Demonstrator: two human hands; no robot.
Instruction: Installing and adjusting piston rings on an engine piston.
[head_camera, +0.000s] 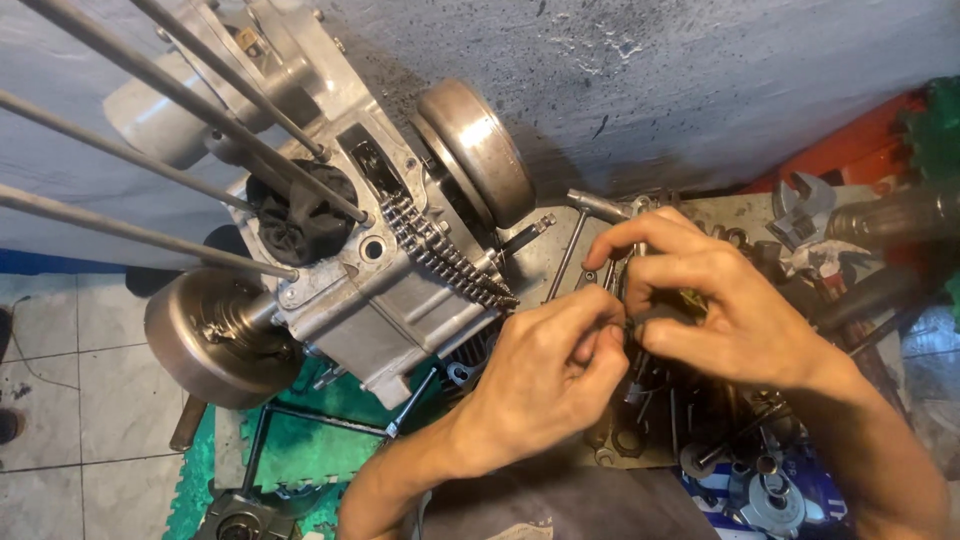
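Hands meet just to the right of a stripped engine case (370, 270), which serves as our landmark, seen from a camera on our head looking down. Our left hand (545, 375) is curled narrow, thumb and forefinger pinched on a small dark part (628, 322); what the part is we cannot tell. Our right hand (715, 305) comes in from further right of the engine case, its fingers bent and closed on the other end of the same small part, so both hands hold it between them over a tray of loose metal pieces (660, 420). On the engine case a drive chain (445, 255) hangs out toward our hands, a black rag (305, 215) plugs an opening, and long bare studs (180, 95) run up and to the left. A round drum (205, 335) sits at the lower left of the engine case and another (480, 150) at its upper right. An adjustable wrench (805, 205) lies far right of it. We judge the step in hand to be fitting or loosening this small part with the fingers; a further move would call for a steady pinch and fine turning.
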